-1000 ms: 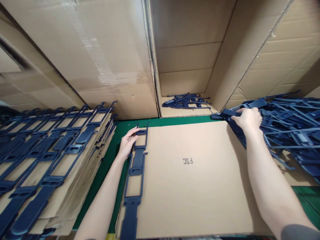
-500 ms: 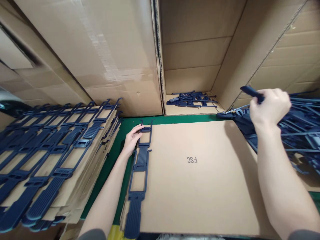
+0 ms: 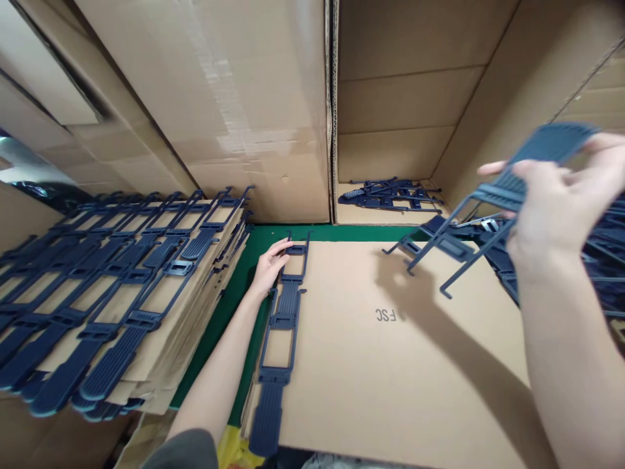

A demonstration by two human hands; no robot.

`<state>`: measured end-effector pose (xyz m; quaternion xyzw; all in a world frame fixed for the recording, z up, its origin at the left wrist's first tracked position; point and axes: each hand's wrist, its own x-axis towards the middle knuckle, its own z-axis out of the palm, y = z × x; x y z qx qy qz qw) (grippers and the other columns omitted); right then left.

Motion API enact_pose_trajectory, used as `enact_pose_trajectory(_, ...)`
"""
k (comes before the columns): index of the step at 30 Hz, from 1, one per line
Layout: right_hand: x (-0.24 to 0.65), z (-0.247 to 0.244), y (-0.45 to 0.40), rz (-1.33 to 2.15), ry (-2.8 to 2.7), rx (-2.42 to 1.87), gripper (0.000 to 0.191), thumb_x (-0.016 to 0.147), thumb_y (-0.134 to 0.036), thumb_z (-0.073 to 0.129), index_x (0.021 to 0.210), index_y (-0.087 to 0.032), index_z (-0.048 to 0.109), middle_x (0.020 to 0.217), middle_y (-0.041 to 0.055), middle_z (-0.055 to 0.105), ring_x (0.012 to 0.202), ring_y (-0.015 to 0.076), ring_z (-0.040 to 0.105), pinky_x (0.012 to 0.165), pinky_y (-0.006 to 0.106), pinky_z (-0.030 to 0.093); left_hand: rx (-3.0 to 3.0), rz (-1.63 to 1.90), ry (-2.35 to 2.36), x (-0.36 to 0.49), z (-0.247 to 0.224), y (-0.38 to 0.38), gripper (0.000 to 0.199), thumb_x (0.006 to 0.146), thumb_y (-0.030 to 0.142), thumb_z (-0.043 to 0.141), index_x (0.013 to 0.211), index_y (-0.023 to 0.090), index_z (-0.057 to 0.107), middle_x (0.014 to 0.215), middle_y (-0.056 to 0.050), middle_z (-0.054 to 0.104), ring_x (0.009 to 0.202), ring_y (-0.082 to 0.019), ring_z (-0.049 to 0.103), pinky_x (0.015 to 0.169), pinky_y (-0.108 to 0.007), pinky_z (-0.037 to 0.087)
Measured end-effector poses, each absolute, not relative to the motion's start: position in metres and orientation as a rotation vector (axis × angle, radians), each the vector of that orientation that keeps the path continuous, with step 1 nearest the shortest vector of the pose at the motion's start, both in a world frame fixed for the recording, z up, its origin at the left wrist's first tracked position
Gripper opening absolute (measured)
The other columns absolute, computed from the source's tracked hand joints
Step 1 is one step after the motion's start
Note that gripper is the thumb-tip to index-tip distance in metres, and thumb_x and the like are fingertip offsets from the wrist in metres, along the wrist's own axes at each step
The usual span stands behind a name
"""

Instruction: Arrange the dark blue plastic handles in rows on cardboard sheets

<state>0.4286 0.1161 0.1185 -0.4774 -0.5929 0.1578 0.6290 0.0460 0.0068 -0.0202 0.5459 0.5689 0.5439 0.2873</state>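
Raised over the right side of a cardboard sheet (image 3: pixel 351 378) printed "FSC", my right hand (image 3: pixel 556 195) grips a dark blue plastic frame (image 3: pixel 502 189) by its broad ribbed end. Its thin hooked legs point down and left above the cardboard, casting a shadow. My left hand (image 3: pixel 271 264) is closed at the upper left edge of another dark blue plastic frame (image 3: pixel 288 299), fingers against its top section. That frame lies lengthwise along the sheet's left edge, its ribbed tongue toward me. Part of the left fingertips is hidden.
At left, a stack of cardboard sheets (image 3: pixel 166 352) carries rows of similar frames (image 3: pixel 131 319). An open carton (image 3: pixel 390 150) at the back holds several frames (image 3: pixel 390 194). More frames (image 3: pixel 605 251) pile up at right. A green surface (image 3: pixel 244 339) shows beneath.
My right hand has lifted the frame up and rightward from near the right pile, and its legs now show over the cardboard. My left hand stays on the lying frame. The view has shifted slightly.
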Motion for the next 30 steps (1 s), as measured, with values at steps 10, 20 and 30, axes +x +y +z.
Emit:
enact_pose_trajectory(10,0.412,0.118,0.099,0.963,-1.55,-1.117,0.029,0.059,-0.024,0.075,0.085,-0.019,0.063,0.069,-0.0016,0.059,0.048,0.011,0.055,0.035,0.022,0.045,1.435,1.45,1.508,0.047,-0.02,0.007,0.037,0.076,0.034,0.065,0.109,0.019,0.069,0.136,-0.011,0.053,0.133,-0.028,0.04,0.112,-0.044,0.028)
enact_pose_trajectory(20,0.447,0.14,0.098,0.575,-1.383,-1.544,0.03,0.065,-0.037,0.08,0.061,-0.018,0.058,0.048,0.003,0.055,0.039,0.0161,0.057,0.038,0.029,0.043,1.49,1.443,1.531,0.047,-0.021,0.007,0.035,0.078,0.034,0.063,0.108,0.019,0.068,0.135,-0.011,0.053,0.132,-0.029,0.043,0.113,-0.045,0.027)
enact_pose_trajectory(30,0.423,0.128,0.092,0.576,-1.546,-1.087,0.041,0.052,-0.041,0.087,0.066,-0.018,0.057,0.057,0.0036,0.062,0.047,0.0209,0.064,0.043,0.033,0.053,1.493,1.433,1.538,0.047,-0.019,0.007,0.034,0.077,0.032,0.063,0.108,0.018,0.068,0.135,-0.011,0.053,0.132,-0.028,0.042,0.113,-0.044,0.028)
